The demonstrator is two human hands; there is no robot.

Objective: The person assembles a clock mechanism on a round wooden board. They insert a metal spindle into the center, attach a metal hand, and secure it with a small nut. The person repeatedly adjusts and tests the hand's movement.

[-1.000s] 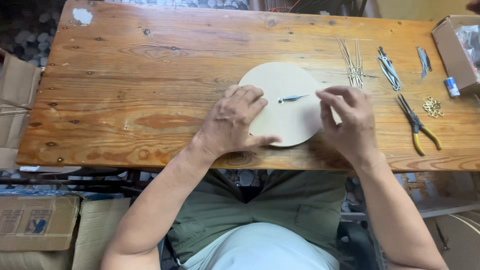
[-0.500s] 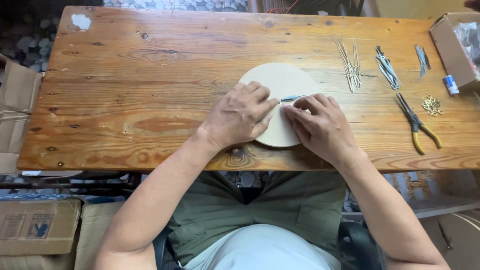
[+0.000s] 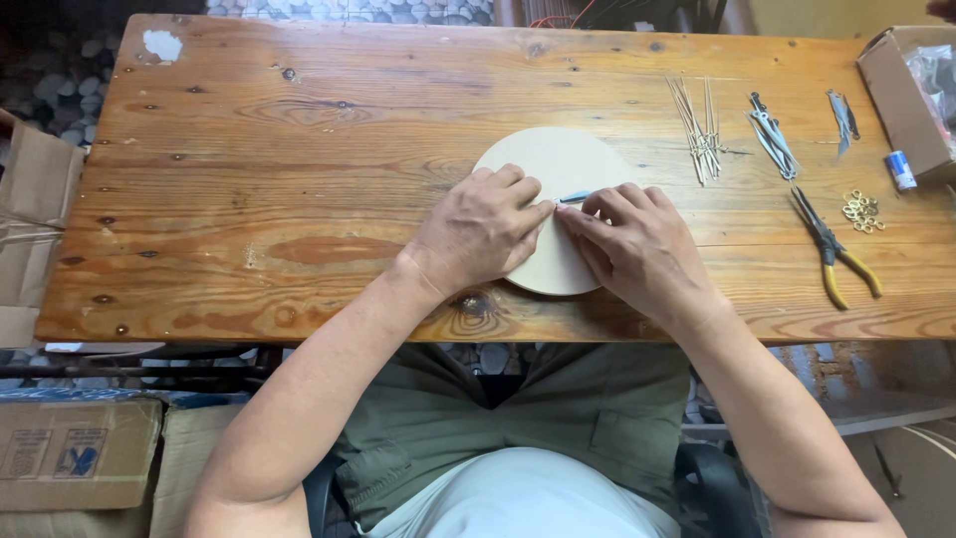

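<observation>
Grip of both hands (image 3: 558, 234) seemingly pinching a thin metal piece (image 3: 575, 197) over pale disc (image 3: 558, 164).

The right hand (image 3: 642, 249) has slid left across the pale round disc (image 3: 558, 169) until its fingers (image 3: 583, 217) meet the left hand (image 3: 478, 231).

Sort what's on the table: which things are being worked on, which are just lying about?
In use: left hand, right hand, round pale disc, small thin metal piece pinched between the fingertips.

Lying about: thin rods, yellow-handled pliers, brass rings, cardboard box.
</observation>
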